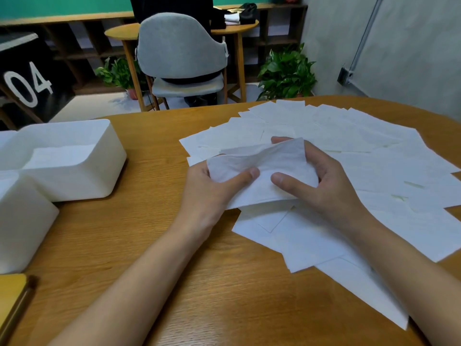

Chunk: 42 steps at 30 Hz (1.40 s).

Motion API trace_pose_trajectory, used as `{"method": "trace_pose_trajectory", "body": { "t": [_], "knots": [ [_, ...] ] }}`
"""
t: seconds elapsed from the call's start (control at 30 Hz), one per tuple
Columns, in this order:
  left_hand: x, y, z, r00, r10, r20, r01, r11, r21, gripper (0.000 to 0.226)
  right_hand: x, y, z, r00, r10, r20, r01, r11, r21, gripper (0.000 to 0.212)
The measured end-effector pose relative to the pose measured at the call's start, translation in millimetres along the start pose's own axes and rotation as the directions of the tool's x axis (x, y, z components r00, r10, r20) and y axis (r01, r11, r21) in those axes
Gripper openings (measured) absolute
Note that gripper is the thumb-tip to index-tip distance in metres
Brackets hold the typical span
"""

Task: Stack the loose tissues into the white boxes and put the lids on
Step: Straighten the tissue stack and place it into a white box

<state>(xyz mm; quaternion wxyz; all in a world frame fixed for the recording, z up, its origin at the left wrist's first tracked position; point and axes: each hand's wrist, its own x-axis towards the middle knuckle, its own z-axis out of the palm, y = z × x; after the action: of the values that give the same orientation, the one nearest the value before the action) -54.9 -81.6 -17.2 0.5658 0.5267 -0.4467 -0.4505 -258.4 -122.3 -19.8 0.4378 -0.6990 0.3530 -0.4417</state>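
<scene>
Holding: left hand (214, 188) and right hand (334, 186) both pinch one tissue (264, 161), thumbs on top and fingers curled under it; the sheet is slightly crumpled and sits just over the near edge of the pile.
Pile: loose tissues (361, 146) fanned across the right half of the table (149, 245), many sheets, overlapping, not squared up.
Box: open white box (74, 181) at left, well apart from both hands, no lid on it.
Stack: flat white layer (62, 152) shows inside the box, likely tissues already in; how deep, cannot tell.
Second box: white box (25, 221) at the left edge, just beside the first; whether open, lidded or upside down, cannot tell.
Yellow piece: flat yellow-brown thing (12, 293) at the bottom left corner, possibly a lid; cannot tell.
Done: judging by the stack, some tissues are boxed.
Left: most of the pile, the sheet in hand, and lidding; no lid seen fitted.
Progress: early to middle, the bulk of the sheets lie on the table.
</scene>
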Motion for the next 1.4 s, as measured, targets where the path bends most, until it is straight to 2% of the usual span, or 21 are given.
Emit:
{"method": "trace_pose_trajectory", "body": {
  "t": [0.1,0.23,0.37,0.43,0.57,0.67,0.77,0.83,0.93,1.0,1.07,1.1,1.17,1.27,1.4],
  "knots": [
    [1.2,-3.1,1.3,1.0,0.014,0.007,-0.014,1.0,0.02,0.03,-0.2,2.2,3.1,1.0,-0.024,0.002,0.024,0.999,-0.024,0.059],
    [1.3,-3.3,3.6,0.999,0.034,0.005,-0.034,0.999,0.028,0.028,-0.4,5.2,5.4,0.995,-0.095,-0.019,0.091,0.982,-0.168,0.068],
    [4.9,-7.9,1.5,0.982,0.139,-0.125,-0.119,0.98,0.159,0.037,3.0,1.9,1.4,0.991,-0.111,-0.075,0.101,0.987,-0.124,0.071],
    [6.8,-7.4,-1.1,0.98,0.143,-0.14,-0.114,0.974,0.197,0.048,4.2,-0.4,-0.9,0.99,-0.109,-0.091,0.105,0.993,-0.051,0.067],
    [5.1,-0.4,-1.1,1.0,0.006,0.017,-0.006,1.0,-0.007,0.048,6.1,4.7,-5.1,0.995,-0.079,-0.053,0.079,0.997,-0.007,0.061],
    [5.2,-2.5,-1.1,0.997,0.079,-0.024,-0.078,0.996,0.035,0.039,6.1,2.8,-9.0,1.0,-0.016,0.023,0.014,0.997,0.082,0.051],
    [5.5,-5.7,-1.2,0.986,0.16,-0.046,-0.157,0.986,0.051,0.043,5.7,3.5,-10.8,0.997,-0.006,0.083,0.01,0.999,-0.048,0.025],
    [5.7,-9.2,-0.8,0.971,0.235,-0.051,-0.227,0.965,0.13,0.052,5.7,7.8,-11.3,0.999,0.029,0.034,-0.027,0.997,-0.073,0.023],
    [9.6,-16.4,-4.8,0.929,0.371,-0.002,-0.333,0.836,0.436,0.065,8.8,12.0,-16.1,0.991,0.033,-0.127,-0.043,0.996,-0.08,0.027],
    [11.8,-20.7,-9.0,0.899,0.399,0.18,-0.426,0.704,0.568,0.056,11.7,16.5,-20.2,0.982,0.041,-0.187,-0.058,0.995,-0.086,0.028],
    [13.0,-26.0,-11.6,0.861,0.341,0.378,-0.508,0.608,0.61,0.043,12.7,18.7,-21.0,0.979,0.046,-0.201,-0.067,0.993,-0.096,0.029],
    [13.2,-28.9,-12.3,0.844,0.316,0.434,-0.534,0.576,0.619,0.038,12.6,19.4,-20.3,0.979,0.038,-0.2,-0.062,0.991,-0.115,0.029],
    [14.5,-34.7,-13.5,0.814,0.344,0.469,-0.581,0.512,0.632,0.029,12.1,20.0,-18.6,0.98,0.04,-0.195,-0.065,0.99,-0.126,0.031],
    [15.8,-38.4,-11.4,0.748,0.472,0.466,-0.655,0.412,0.634,0.015,12.2,19.9,-18.1,0.98,0.047,-0.195,-0.073,0.989,-0.128,0.031],
    [13.7,-35.0,-8.1,0.661,0.601,0.449,-0.721,0.342,0.602,0.011,12.2,20.0,-17.8,0.984,0.058,-0.167,-0.079,0.989,-0.126,0.03]
  ]
}}
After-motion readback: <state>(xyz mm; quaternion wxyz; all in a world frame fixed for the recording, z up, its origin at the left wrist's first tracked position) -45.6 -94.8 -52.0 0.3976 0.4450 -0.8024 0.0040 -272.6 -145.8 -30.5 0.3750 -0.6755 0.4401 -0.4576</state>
